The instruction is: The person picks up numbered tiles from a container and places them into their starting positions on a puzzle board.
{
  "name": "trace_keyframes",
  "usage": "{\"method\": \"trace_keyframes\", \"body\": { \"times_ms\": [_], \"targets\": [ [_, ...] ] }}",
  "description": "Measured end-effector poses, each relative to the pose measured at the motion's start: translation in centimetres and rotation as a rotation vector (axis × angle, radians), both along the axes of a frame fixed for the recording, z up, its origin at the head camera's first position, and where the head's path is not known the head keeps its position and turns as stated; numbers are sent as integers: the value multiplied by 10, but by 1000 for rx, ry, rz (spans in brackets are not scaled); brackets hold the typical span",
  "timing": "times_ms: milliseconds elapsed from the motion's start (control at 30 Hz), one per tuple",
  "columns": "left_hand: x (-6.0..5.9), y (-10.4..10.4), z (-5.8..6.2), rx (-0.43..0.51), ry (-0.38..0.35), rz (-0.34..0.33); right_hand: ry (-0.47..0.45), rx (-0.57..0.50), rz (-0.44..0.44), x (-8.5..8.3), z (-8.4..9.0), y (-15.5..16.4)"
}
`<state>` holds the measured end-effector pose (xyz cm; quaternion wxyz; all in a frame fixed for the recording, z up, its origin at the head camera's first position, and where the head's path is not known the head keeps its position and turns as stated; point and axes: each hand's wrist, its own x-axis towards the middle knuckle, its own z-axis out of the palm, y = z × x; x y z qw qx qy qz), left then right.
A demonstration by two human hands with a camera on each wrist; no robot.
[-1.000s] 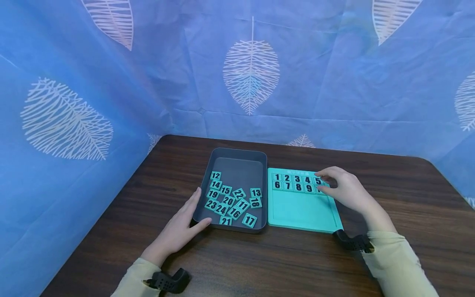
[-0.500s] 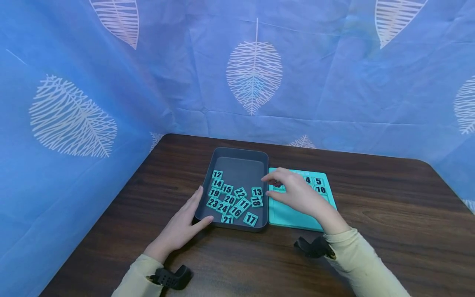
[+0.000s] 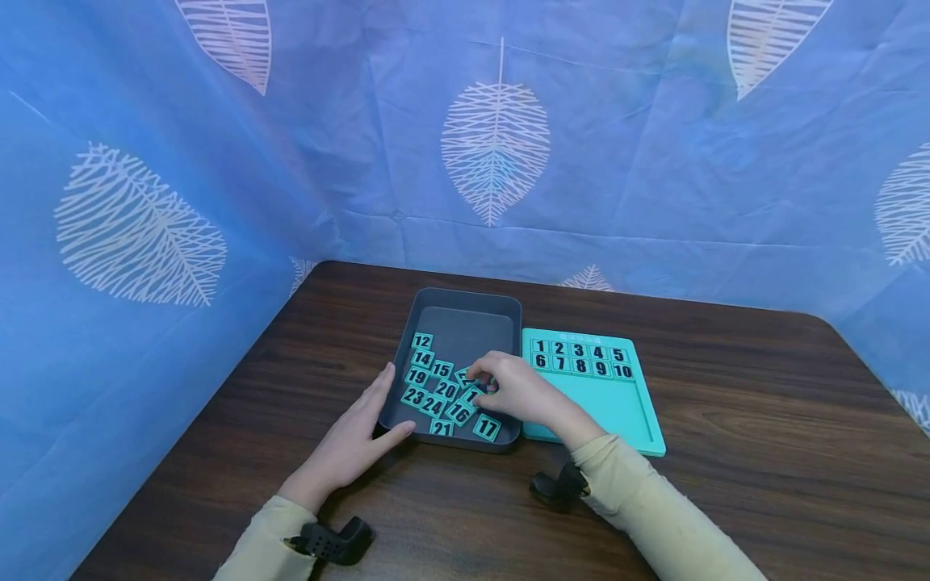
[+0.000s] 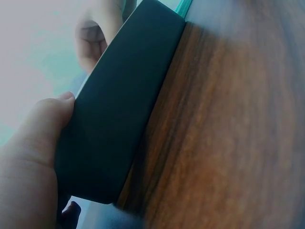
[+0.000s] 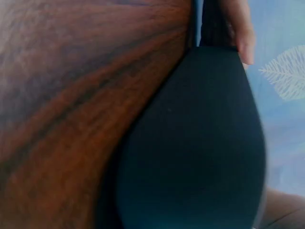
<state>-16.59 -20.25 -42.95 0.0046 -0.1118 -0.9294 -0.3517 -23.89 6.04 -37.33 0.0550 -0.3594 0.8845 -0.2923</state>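
Observation:
A dark grey tray (image 3: 467, 295) holds several loose teal number tiles (image 3: 429, 387). Beside it on the right lies a teal puzzle board (image 3: 603, 415) with tiles 1 to 10 (image 3: 579, 360) seated in its top two rows. My left hand (image 3: 376, 413) rests against the tray's near left corner, fingers straight along the wall and thumb (image 4: 45, 121) on the front wall (image 4: 119, 119). My right hand (image 3: 481, 386) reaches into the tray, fingers curled down over the tiles around 11 and 22. Whether it pinches a tile is hidden.
The dark wooden table (image 3: 726, 379) is bounded by blue leaf-print cloth (image 3: 494, 161) at the back and on the left. Black wrist mounts (image 3: 330, 545) sit on both yellow sleeves. In the right wrist view only the tray's dark wall (image 5: 200, 143) and table show.
My right hand left the board at tile 10, crossed leftward over it and came down into the tray among the loose tiles. The left hand stayed at the tray's corner.

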Motion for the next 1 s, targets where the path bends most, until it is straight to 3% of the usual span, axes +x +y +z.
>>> {"method": "trace_keyframes", "body": {
  "times_ms": [233,500,700,1000],
  "targets": [
    [-1,0,-1,3,2,-1,50,100,7,2,-8,-5],
    [0,-1,0,1,9,0,76,118,17,2,-10,-7],
    [0,-1,-2,-1,42,-11,52,129,7,3,-11,-7],
    [0,-1,-1,0,35,-5,28,143,-9,3,-11,-8]
  ]
}}
